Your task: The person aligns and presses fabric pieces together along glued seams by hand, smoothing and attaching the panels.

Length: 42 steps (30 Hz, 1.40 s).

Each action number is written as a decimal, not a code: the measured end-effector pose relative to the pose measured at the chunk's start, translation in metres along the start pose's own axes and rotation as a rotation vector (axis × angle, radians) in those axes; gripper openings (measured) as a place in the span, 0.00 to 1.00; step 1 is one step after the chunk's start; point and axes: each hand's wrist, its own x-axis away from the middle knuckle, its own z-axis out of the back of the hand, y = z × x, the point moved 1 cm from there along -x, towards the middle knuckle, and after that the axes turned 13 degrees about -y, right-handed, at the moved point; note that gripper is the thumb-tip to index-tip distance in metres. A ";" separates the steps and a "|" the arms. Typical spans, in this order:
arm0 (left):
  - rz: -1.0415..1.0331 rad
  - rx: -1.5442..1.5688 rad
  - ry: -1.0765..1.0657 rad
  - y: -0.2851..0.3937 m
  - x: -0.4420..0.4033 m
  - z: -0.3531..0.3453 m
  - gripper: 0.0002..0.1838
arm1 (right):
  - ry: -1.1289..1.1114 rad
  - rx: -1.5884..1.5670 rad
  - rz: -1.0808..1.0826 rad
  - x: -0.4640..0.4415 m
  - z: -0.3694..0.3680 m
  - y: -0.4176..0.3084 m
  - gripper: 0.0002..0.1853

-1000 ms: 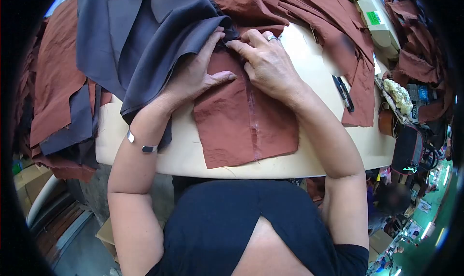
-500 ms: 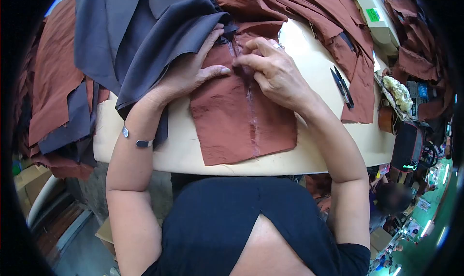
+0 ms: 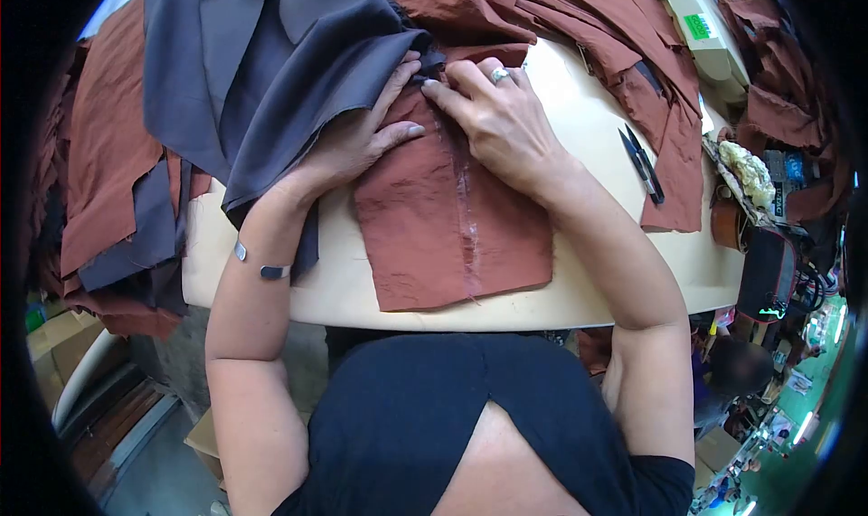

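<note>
Two hands on brown cloth, which lies on table beside grey cloth. Left hand open, fingers spread on brown cloth. Right hand curled, fingertips near top of pale line; cannot tell if pinching. Lower line looks done; top looks unfinished, how much is hidden.

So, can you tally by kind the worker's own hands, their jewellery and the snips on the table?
Hands: 2 (left hand, right hand)
Cuff bracelet: 1
Ring: 1
Snips: 1
Total: 5
</note>
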 end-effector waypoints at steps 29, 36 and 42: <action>0.110 -0.005 -0.177 0.002 -0.002 0.013 0.31 | -0.143 0.291 -1.280 0.314 0.161 0.110 0.30; 0.093 -0.048 -0.153 0.001 -0.002 0.013 0.31 | -0.576 0.029 -1.429 0.342 0.144 0.169 0.40; 0.093 -0.096 -0.149 0.002 -0.001 0.011 0.30 | -0.117 -0.110 -1.108 0.359 0.148 0.170 0.35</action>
